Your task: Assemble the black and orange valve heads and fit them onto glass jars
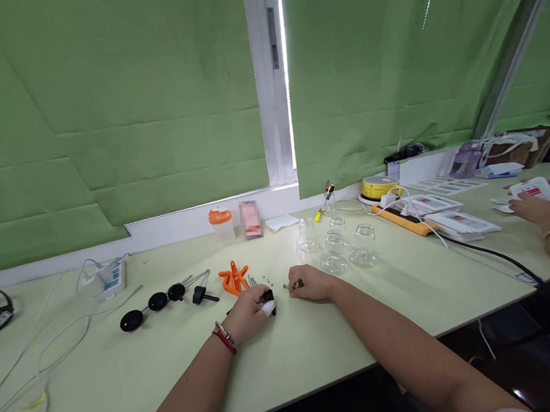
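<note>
My left hand (pixel 250 313), with white tape on its thumb, is closed around a small black plastic part (pixel 271 297). To its right, my right hand (pixel 311 283) is pinched at the fingertips, with a small metal spring (pixel 286 287) sticking out of them. A few more tiny springs (pixel 268 281) lie on the table just beyond both hands. Orange plastic pieces with arms (pixel 234 278) rest behind my left hand. Further left lie metal rods with round black discs (pixel 158 301) and a loose black knob-like part (pixel 203 295).
Several clear glass jars (pixel 335 252) stand beyond my right hand. An orange-lidded cup (pixel 221 225) is at the back. On the right are an orange power strip (pixel 405 219), stacked packages (pixel 462 223) and another person's hands (pixel 539 206). White cables (pixel 83 326) cross the left side.
</note>
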A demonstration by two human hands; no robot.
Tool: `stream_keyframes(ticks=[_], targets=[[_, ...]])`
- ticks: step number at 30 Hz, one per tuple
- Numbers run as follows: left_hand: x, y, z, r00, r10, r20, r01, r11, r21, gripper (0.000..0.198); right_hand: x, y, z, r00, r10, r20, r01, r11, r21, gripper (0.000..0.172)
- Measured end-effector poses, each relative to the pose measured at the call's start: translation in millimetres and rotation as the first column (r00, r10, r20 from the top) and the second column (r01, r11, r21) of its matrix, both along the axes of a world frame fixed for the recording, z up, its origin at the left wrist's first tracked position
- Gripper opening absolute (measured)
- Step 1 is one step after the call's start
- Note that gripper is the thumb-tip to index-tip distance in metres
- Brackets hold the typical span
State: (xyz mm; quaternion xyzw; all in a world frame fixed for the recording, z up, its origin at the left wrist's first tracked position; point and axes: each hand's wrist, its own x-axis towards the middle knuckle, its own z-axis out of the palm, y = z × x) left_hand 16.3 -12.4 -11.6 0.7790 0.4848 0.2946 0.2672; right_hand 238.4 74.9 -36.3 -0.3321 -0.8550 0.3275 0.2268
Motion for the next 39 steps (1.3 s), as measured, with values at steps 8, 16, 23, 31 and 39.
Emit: stream_keyframes(ticks=[8,16,23,31,39], targets=[[0,0,-1.0,1.0,-0.013,0.022,0.013,1.0,-0.002,0.009,-18,-15,12.4,0.934,-0.003,-0.356,-0.016,0.999,-0.051,0.007],[2,-3,1.6,1.0,-0.027,0.003,0.026,0.999,0.046,0.007,-37,-29,16.9,0.878,0.064,-0.474,-0.101,0.993,-0.054,0.015],[1,0,-1.3,0.999,-0.043,0.002,0.043,0.997,0.059,0.011,-37,-28,14.7,0.871,0.087,-0.484,-0.126,0.991,-0.05,0.016],[1,0,-1.2,0.999,-0.049,0.004,0.049,0.997,0.052,0.012,-37,-27,12.8,0.875,0.087,-0.477,-0.129,0.99,-0.055,0.014],[1,-1,-0.3,0.999,-0.03,-0.015,0.03,0.998,0.05,0.009,-33,-26,16.4,0.918,0.041,-0.395,-0.056,0.998,-0.028,0.011]])
